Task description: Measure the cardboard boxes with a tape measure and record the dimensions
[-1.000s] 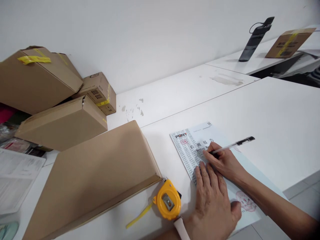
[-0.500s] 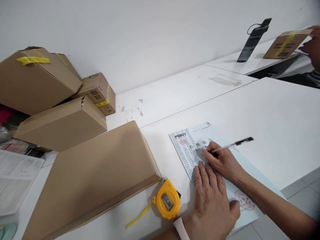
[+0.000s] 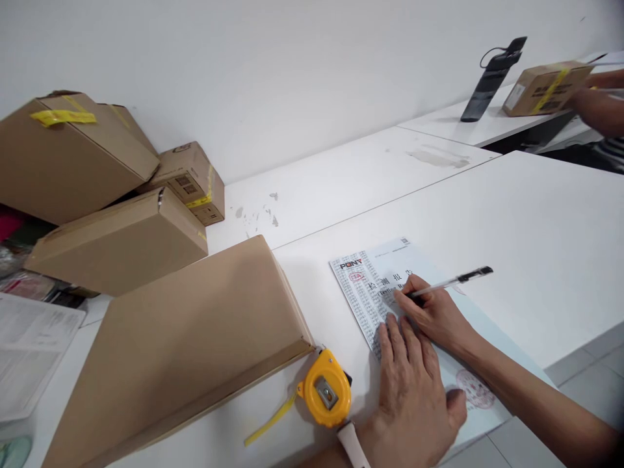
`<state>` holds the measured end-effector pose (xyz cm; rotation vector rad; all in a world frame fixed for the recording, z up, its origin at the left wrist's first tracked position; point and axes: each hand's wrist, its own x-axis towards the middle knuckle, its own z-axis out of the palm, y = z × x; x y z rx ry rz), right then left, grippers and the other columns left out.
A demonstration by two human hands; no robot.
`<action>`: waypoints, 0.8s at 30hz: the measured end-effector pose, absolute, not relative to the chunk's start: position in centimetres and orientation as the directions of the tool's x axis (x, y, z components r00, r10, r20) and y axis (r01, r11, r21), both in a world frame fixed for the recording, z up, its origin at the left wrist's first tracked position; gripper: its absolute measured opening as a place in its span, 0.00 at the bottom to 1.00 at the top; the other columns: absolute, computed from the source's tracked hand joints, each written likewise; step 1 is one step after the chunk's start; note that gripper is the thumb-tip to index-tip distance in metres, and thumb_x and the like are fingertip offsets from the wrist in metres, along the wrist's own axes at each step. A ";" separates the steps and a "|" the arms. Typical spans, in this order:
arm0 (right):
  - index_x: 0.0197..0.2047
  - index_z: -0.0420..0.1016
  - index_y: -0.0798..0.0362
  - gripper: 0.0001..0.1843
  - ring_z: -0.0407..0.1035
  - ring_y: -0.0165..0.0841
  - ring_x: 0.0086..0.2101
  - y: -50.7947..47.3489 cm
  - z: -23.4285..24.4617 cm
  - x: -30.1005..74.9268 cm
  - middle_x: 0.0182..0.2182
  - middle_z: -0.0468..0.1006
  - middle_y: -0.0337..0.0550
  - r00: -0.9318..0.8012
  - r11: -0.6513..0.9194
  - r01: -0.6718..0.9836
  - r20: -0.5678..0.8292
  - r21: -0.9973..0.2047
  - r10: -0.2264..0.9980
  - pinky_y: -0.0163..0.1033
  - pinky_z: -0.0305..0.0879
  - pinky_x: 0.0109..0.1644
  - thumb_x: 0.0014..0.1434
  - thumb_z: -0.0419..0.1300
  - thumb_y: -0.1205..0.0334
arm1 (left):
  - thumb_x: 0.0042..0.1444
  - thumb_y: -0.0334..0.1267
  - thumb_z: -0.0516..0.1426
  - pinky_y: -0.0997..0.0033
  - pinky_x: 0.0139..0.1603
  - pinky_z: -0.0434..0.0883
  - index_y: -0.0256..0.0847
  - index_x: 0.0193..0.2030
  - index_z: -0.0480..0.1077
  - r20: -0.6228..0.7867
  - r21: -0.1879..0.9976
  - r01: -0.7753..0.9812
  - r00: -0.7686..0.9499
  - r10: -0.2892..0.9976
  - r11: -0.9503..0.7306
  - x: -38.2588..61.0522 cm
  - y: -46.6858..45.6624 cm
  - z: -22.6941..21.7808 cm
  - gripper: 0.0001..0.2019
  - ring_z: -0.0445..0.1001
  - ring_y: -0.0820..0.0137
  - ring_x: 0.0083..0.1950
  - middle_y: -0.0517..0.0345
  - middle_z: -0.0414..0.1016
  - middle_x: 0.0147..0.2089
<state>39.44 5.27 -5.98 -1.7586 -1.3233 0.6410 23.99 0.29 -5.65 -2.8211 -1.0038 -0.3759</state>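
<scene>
My right hand (image 3: 436, 313) is closed around a pen (image 3: 453, 281) with a clear barrel and black cap end, its tip hidden behind the fingers. Beneath it lies a pale blue printed test report (image 3: 390, 260) with a red stamp near its lower edge. Flat on the report rests my left hand (image 3: 409, 383), fingers stretched out, holding nothing. Left of that wrist, which wears a pale band, sits a yellow tape measure (image 3: 325, 389) with a yellow strap. It is close to the corner of a large flat cardboard box (image 3: 195, 338).
Several cardboard boxes (image 3: 117, 240) are piled at the left against the wall, with printed papers (image 3: 34, 351) in front. A dark water bottle (image 3: 490, 84) stands at the far right. Beside it, another person's hand (image 3: 599, 107) is at a taped box (image 3: 546, 91).
Both my hands, the pen and the report look nearly unmoved. At the far right, the other person's taped box has turned and shifted slightly left, and their hand has moved lower.
</scene>
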 end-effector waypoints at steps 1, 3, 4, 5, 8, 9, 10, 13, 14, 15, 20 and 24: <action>0.27 0.62 0.48 0.16 0.52 0.29 0.22 5.3 -6.0 39.4 0.19 0.59 0.31 0.312 -0.101 0.530 0.083 -0.842 0.946 0.37 0.52 0.25 0.64 0.57 0.51 | 0.69 0.56 0.48 0.49 0.72 0.65 0.19 0.71 0.60 0.274 -0.031 0.635 0.748 0.604 -0.772 24.0 0.3 -5.6 0.38 0.60 0.44 0.74 0.29 0.66 0.70; 0.27 0.62 0.47 0.16 0.52 0.29 0.22 5.3 -5.9 39.4 0.19 0.59 0.31 0.312 -0.097 0.536 0.091 -0.839 0.946 0.37 0.52 0.25 0.64 0.57 0.51 | 0.69 0.55 0.48 0.50 0.73 0.64 0.18 0.70 0.60 0.274 -0.031 0.634 0.749 0.603 -0.773 24.0 0.2 -5.5 0.38 0.61 0.44 0.74 0.28 0.66 0.70; 0.27 0.62 0.47 0.16 0.52 0.29 0.22 5.3 -5.9 39.4 0.19 0.59 0.31 0.314 -0.098 0.538 0.091 -0.837 0.945 0.37 0.52 0.25 0.64 0.57 0.51 | 0.69 0.55 0.49 0.50 0.73 0.64 0.18 0.70 0.60 0.273 -0.030 0.633 0.750 0.603 -0.773 23.9 0.2 -5.5 0.38 0.61 0.44 0.74 0.28 0.66 0.70; 0.27 0.62 0.47 0.16 0.52 0.29 0.21 5.3 -5.8 39.4 0.19 0.58 0.31 0.317 -0.100 0.537 0.090 -0.838 0.944 0.37 0.52 0.24 0.64 0.57 0.51 | 0.69 0.55 0.49 0.50 0.73 0.63 0.18 0.70 0.60 0.273 -0.029 0.632 0.751 0.602 -0.775 23.9 0.2 -5.5 0.38 0.61 0.44 0.74 0.28 0.66 0.70; 0.26 0.61 0.47 0.16 0.52 0.29 0.21 5.3 -5.8 39.4 0.18 0.58 0.31 0.316 -0.099 0.530 0.087 -0.842 0.945 0.37 0.52 0.24 0.63 0.57 0.51 | 0.69 0.56 0.49 0.49 0.73 0.63 0.19 0.70 0.60 0.272 -0.022 0.629 0.752 0.601 -0.777 23.9 0.2 -5.6 0.38 0.61 0.44 0.74 0.29 0.67 0.70; 0.26 0.61 0.47 0.16 0.52 0.29 0.21 5.3 -5.7 39.4 0.18 0.58 0.31 0.312 -0.095 0.529 0.089 -0.844 0.946 0.37 0.52 0.24 0.62 0.57 0.52 | 0.69 0.56 0.49 0.49 0.73 0.63 0.19 0.71 0.60 0.273 -0.020 0.630 0.750 0.602 -0.776 23.9 0.2 -5.6 0.39 0.61 0.44 0.74 0.29 0.66 0.70; 0.26 0.61 0.47 0.16 0.52 0.29 0.21 5.3 -5.7 39.4 0.18 0.58 0.31 0.310 -0.091 0.529 0.092 -0.843 0.946 0.37 0.52 0.24 0.62 0.57 0.52 | 0.69 0.56 0.49 0.49 0.73 0.63 0.18 0.71 0.59 0.272 -0.018 0.632 0.749 0.604 -0.775 23.9 0.2 -5.6 0.39 0.61 0.44 0.74 0.28 0.66 0.70; 0.25 0.61 0.47 0.16 0.53 0.29 0.21 5.4 -5.8 39.4 0.18 0.59 0.32 0.312 -0.085 0.539 0.105 -0.838 0.944 0.37 0.52 0.24 0.62 0.57 0.53 | 0.68 0.56 0.50 0.49 0.73 0.63 0.18 0.71 0.59 0.276 -0.010 0.630 0.748 0.604 -0.776 23.9 0.2 -5.7 0.39 0.60 0.44 0.74 0.28 0.65 0.71; 0.26 0.61 0.47 0.16 0.53 0.29 0.21 5.4 -5.8 39.4 0.19 0.59 0.32 0.313 -0.085 0.539 0.106 -0.838 0.944 0.37 0.52 0.24 0.62 0.57 0.53 | 0.68 0.56 0.50 0.49 0.73 0.63 0.18 0.70 0.60 0.278 -0.006 0.629 0.748 0.603 -0.777 24.0 0.2 -5.7 0.39 0.60 0.43 0.74 0.27 0.65 0.71; 0.26 0.62 0.48 0.16 0.53 0.29 0.21 5.4 -5.9 39.4 0.19 0.59 0.32 0.312 -0.085 0.535 0.103 -0.840 0.945 0.37 0.52 0.24 0.62 0.57 0.52 | 0.68 0.56 0.50 0.49 0.73 0.64 0.18 0.70 0.60 0.281 -0.004 0.628 0.747 0.602 -0.778 24.0 0.2 -5.8 0.39 0.60 0.43 0.74 0.27 0.65 0.71; 0.26 0.62 0.48 0.16 0.52 0.29 0.21 5.3 -6.0 39.6 0.18 0.59 0.31 0.317 -0.091 0.534 0.099 -0.841 0.943 0.37 0.51 0.24 0.63 0.57 0.52 | 0.68 0.56 0.51 0.49 0.73 0.63 0.18 0.70 0.60 0.291 -0.008 0.631 0.744 0.602 -0.776 23.9 0.2 -5.8 0.39 0.59 0.43 0.75 0.27 0.64 0.71; 0.26 0.61 0.47 0.16 0.52 0.28 0.21 5.3 -5.9 39.6 0.19 0.59 0.31 0.333 -0.098 0.553 0.111 -0.828 0.936 0.37 0.51 0.25 0.63 0.57 0.52 | 0.68 0.56 0.50 0.49 0.72 0.65 0.19 0.70 0.61 0.291 -0.008 0.632 0.743 0.603 -0.775 23.9 0.2 -5.6 0.38 0.60 0.44 0.74 0.29 0.66 0.71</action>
